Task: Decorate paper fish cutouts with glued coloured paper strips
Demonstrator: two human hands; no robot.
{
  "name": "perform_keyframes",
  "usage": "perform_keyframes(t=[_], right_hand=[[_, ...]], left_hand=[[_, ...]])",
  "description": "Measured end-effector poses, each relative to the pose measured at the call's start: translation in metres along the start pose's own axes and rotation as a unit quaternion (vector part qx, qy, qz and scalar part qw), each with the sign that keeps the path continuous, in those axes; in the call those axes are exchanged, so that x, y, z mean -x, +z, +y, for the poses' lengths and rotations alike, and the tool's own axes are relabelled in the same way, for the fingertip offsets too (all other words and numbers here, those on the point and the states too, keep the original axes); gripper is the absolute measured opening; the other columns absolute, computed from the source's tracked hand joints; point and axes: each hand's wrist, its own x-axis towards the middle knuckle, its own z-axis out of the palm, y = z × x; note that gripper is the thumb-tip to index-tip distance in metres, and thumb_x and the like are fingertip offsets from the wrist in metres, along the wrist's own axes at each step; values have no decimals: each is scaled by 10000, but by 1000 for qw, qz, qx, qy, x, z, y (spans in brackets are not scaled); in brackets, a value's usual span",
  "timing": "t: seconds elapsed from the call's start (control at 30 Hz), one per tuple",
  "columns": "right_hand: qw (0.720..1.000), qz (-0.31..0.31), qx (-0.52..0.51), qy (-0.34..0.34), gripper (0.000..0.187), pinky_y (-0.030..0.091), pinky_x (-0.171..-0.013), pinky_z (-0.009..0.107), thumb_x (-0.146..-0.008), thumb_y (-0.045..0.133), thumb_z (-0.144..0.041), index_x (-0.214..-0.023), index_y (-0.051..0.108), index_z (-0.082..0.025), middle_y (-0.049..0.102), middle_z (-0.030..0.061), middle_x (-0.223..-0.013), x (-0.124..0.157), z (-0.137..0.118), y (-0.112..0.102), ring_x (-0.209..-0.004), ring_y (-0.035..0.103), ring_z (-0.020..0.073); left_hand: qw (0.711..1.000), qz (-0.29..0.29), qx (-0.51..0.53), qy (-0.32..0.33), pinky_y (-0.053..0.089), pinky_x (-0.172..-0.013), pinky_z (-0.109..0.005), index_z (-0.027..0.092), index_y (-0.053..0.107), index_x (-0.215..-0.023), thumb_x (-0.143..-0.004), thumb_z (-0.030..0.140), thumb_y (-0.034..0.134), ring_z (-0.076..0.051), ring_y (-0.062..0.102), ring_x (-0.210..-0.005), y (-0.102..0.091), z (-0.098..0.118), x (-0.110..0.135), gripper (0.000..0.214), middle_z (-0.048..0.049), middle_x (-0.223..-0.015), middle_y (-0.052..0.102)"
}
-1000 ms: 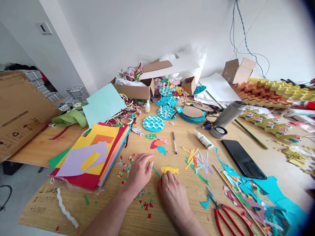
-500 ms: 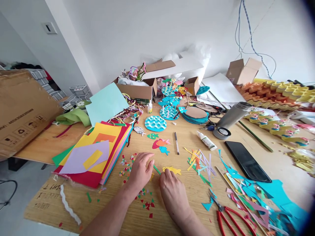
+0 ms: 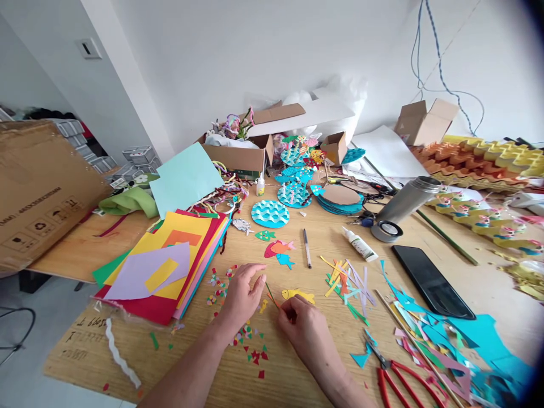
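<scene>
A thin paper strip (image 3: 272, 296), green with orange along its lower part, stretches between my two hands just above the tabletop. My right hand (image 3: 304, 326) pinches its lower end with curled fingers. The upper end meets the thumb of my left hand (image 3: 243, 294), whose fingers bend round it; the exact grip is partly hidden. Just beyond my right hand lies a yellow paper fish (image 3: 300, 296). A small yellow piece (image 3: 263, 306) lies between the hands. Small coloured paper bits (image 3: 255, 356) are scattered beneath and beside my left hand.
Red-handled scissors (image 3: 389, 365) and blue paper scraps (image 3: 497, 345) lie at right, near a phone (image 3: 431, 280). Cut strips (image 3: 340, 277), a glue bottle (image 3: 360, 243) and a pen (image 3: 306, 248) lie ahead. Coloured sheets (image 3: 148, 283) are stacked at left.
My right hand has turned and shifted slightly right and down. The strip is more steeply angled, and orange shows beside the green. My left hand has barely moved.
</scene>
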Motion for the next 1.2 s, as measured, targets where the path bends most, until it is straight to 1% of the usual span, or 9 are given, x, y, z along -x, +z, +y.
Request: perform_keyframes(t=[0.1, 0.23, 0.33, 0.47, 0.6, 0.73, 0.93, 1.03, 1.2], right_hand=[[987, -31, -147, 63, 133, 364, -519, 226, -738, 521, -172, -611, 560, -175, 560, -6, -577, -2, 1, -6, -538, 509, 125], [949, -73, -286, 110, 174, 310, -456, 220, -705, 543, -289, -574, 532, -175, 468, -36, -509, -3, 0, -9, -471, 399, 95], [916, -120, -353, 145, 253, 280, -397, 215, -689, 575, -403, -578, 515, -184, 420, -62, -456, -1, -1, -10, -402, 337, 76], [885, -144, -410, 167, 414, 319, -384, 210, -738, 535, -576, -608, 500, -185, 473, -47, -472, 2, -2, -10, -384, 387, 78], [901, -133, -383, 155, 482, 303, -364, 210, -741, 517, -653, -630, 502, -184, 472, -46, -486, 3, -3, -7, -370, 378, 75], [923, -106, -343, 139, 403, 263, -398, 208, -721, 594, -550, -589, 508, -179, 414, -58, -472, 4, -4, -7, -415, 351, 74], [910, -157, -352, 149, 348, 269, -396, 205, -742, 553, -504, -625, 519, -178, 492, -40, -519, 10, -5, -19, -403, 371, 69], [907, -150, -366, 147, 307, 297, -392, 199, -725, 574, -483, -674, 529, -184, 450, -60, -531, 13, -6, -22, -431, 392, 79], [908, -144, -371, 130, 280, 346, -421, 202, -721, 588, -422, -599, 485, -193, 439, -67, -512, 16, -3, -20, -433, 380, 74]], left_hand=[[992, -36, 106, -62, 490, -877, -366, 162, 629, -1055, -858, 265, 532, -212, 629, -978, -1, 1, -2, 242, -107, -1056, 677], [951, -81, 259, -150, 516, -742, -302, 134, 637, -1038, -766, 311, 644, -196, 657, -857, 0, 1, -3, 324, -86, -900, 702], [929, -77, 298, -206, 492, -625, -250, 131, 666, -965, -693, 319, 714, -171, 648, -729, 0, 1, -4, 334, -52, -773, 693], [917, -49, 324, -227, 460, -561, -226, 128, 673, -876, -644, 309, 756, -126, 599, -596, 0, 1, -3, 306, -31, -708, 679], [913, -40, 332, -235, 458, -545, -227, 133, 670, -829, -624, 301, 770, -119, 583, -554, 1, 5, -3, 283, -11, -661, 659], [908, -44, 337, -246, 457, -536, -228, 134, 670, -806, -605, 300, 775, -116, 578, -537, 1, 10, -2, 281, -6, -647, 652], [904, -85, 340, -247, 465, -555, -234, 127, 665, -828, -626, 315, 767, -121, 591, -562, 2, 12, 0, 295, -15, -662, 663], [900, -104, 348, -241, 467, -564, -243, 127, 664, -843, -633, 319, 772, -121, 587, -557, 3, 14, 3, 305, -12, -656, 658], [904, -118, 340, -230, 475, -564, -250, 128, 668, -854, -645, 330, 769, -128, 587, -555, 6, 16, 6, 308, -17, -652, 658]])
